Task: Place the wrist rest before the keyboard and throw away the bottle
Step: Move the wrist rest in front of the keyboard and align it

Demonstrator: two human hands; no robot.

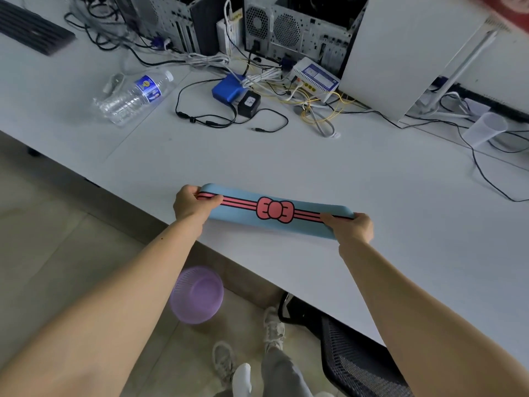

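While both arms reach out over the near edge of the white table, the left hand and right hand each grip one end of the blue wrist rest — pink bow on top. Far left, the empty plastic bottle lies on its side — a keyboard sits beyond it. Below, a purple bin stands on the floor.

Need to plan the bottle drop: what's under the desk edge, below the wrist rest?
A purple basket stands on the floor there, seemingly empty, beside the person's shoes. A black mesh chair sits farther right. The desk hides anything deeper underneath.
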